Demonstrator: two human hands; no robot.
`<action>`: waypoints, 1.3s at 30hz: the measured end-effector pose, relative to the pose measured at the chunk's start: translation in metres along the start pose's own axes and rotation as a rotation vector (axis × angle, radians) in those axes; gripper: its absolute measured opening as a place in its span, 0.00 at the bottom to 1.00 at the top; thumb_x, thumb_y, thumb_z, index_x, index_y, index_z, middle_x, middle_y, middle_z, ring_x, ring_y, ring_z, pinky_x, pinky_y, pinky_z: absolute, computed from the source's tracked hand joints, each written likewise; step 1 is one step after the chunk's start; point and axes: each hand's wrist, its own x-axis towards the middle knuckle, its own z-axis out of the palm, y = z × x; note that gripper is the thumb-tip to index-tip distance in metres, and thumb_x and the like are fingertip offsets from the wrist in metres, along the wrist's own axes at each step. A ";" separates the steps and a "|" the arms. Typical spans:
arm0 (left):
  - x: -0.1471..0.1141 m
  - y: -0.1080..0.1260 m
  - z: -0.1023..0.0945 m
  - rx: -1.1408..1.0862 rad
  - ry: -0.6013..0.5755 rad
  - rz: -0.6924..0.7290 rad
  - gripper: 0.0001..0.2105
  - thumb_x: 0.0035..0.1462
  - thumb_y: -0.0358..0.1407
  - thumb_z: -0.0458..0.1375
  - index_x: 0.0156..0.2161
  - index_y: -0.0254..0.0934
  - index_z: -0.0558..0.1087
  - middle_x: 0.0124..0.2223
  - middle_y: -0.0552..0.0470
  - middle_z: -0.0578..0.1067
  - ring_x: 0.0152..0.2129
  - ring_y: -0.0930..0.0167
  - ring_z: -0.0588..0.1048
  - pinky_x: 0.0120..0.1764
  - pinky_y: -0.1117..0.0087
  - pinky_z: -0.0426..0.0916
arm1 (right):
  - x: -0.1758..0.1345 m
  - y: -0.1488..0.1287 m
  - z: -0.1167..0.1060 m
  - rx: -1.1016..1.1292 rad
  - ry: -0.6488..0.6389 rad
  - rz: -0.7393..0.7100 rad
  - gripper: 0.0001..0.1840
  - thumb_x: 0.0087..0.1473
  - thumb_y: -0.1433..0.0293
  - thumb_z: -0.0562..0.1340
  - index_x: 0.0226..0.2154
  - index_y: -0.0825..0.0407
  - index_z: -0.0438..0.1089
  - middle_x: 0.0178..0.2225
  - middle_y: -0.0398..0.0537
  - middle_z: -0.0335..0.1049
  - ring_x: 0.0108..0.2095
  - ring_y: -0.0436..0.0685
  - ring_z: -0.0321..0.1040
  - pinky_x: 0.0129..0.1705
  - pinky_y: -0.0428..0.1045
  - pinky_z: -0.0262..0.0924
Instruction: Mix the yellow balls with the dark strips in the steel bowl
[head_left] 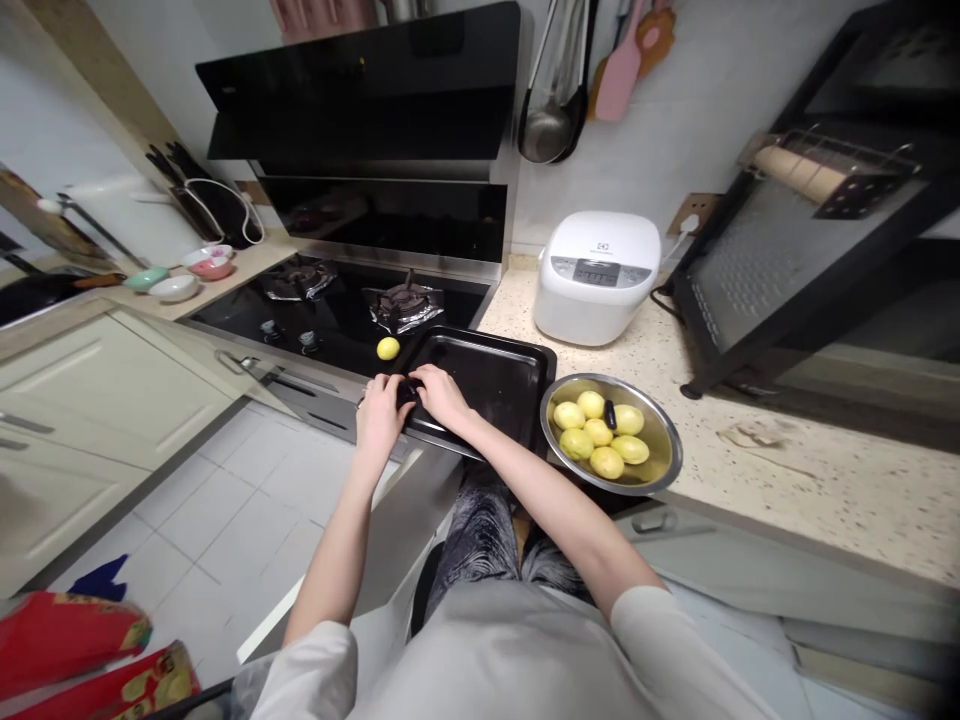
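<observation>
My left hand point(381, 408) and my right hand point(441, 394) come together over the left end of a black baking tray point(495, 375). Both are closed, their fingers curled round a small black object point(407, 391) whose kind I cannot make out; the fingers cover most of it. Just beyond my left hand, a yellow lemon point(388, 348) lies on the black glass hob point(345, 330). To the right of the tray stands a steel bowl point(671, 460) with several lemons point(598, 432) in it. A short black piece point(610, 415) rests among them.
A white rice cooker point(600, 275) stands behind the bowl on the speckled counter point(795, 480). Burners point(407, 302) sit behind the tray. Small bowls point(175, 289) are at the left. A dark rack point(750, 260) rises at the right, and red bags point(67, 640) lie on the floor.
</observation>
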 end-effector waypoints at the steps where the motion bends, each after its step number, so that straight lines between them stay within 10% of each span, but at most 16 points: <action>1: 0.000 0.000 0.000 0.000 0.006 -0.002 0.19 0.63 0.35 0.63 0.58 0.39 0.69 0.55 0.42 0.72 0.53 0.57 0.72 0.46 0.61 0.75 | -0.001 0.001 0.001 0.006 -0.005 -0.018 0.23 0.61 0.83 0.58 0.55 0.54 0.76 0.58 0.55 0.74 0.56 0.60 0.73 0.62 0.54 0.65; 6: 0.000 -0.005 0.003 -0.005 0.031 0.068 0.20 0.62 0.37 0.64 0.57 0.39 0.70 0.53 0.42 0.73 0.52 0.56 0.71 0.48 0.59 0.74 | -0.022 0.000 -0.016 0.015 0.023 -0.078 0.25 0.62 0.81 0.60 0.58 0.52 0.74 0.61 0.54 0.72 0.60 0.57 0.71 0.64 0.53 0.64; 11: -0.002 -0.007 0.007 -0.061 0.108 0.111 0.17 0.63 0.41 0.62 0.54 0.39 0.74 0.50 0.41 0.73 0.50 0.52 0.71 0.48 0.55 0.73 | -0.096 0.020 -0.080 0.106 0.262 -0.189 0.17 0.64 0.74 0.62 0.54 0.49 0.76 0.57 0.52 0.74 0.58 0.56 0.71 0.64 0.54 0.63; 18: -0.006 0.067 -0.008 -0.364 0.195 0.423 0.16 0.67 0.40 0.57 0.58 0.40 0.72 0.56 0.40 0.72 0.54 0.54 0.70 0.59 0.51 0.68 | -0.212 0.069 -0.157 -0.273 0.755 0.346 0.10 0.64 0.71 0.59 0.41 0.51 0.77 0.41 0.54 0.78 0.46 0.63 0.71 0.51 0.57 0.66; 25: -0.028 0.133 -0.003 -0.529 0.050 0.613 0.15 0.68 0.36 0.57 0.58 0.43 0.72 0.57 0.43 0.73 0.57 0.57 0.71 0.60 0.51 0.68 | -0.218 0.082 -0.152 -0.419 0.642 0.576 0.13 0.58 0.70 0.65 0.46 0.51 0.75 0.35 0.49 0.78 0.41 0.62 0.72 0.44 0.53 0.63; 34: -0.053 0.159 0.007 -0.739 -0.036 0.833 0.23 0.71 0.32 0.53 0.69 0.45 0.63 0.69 0.41 0.67 0.65 0.60 0.67 0.65 0.51 0.67 | -0.218 0.052 -0.148 -0.059 0.713 0.275 0.05 0.56 0.70 0.62 0.29 0.49 0.70 0.27 0.44 0.72 0.28 0.54 0.68 0.36 0.48 0.64; 39: -0.047 0.173 0.027 -0.918 -0.070 0.769 0.19 0.69 0.30 0.56 0.63 0.40 0.70 0.58 0.41 0.77 0.55 0.61 0.75 0.58 0.56 0.72 | -0.209 0.035 -0.136 -0.004 0.677 0.189 0.05 0.56 0.69 0.62 0.28 0.49 0.70 0.27 0.44 0.72 0.29 0.54 0.68 0.35 0.49 0.64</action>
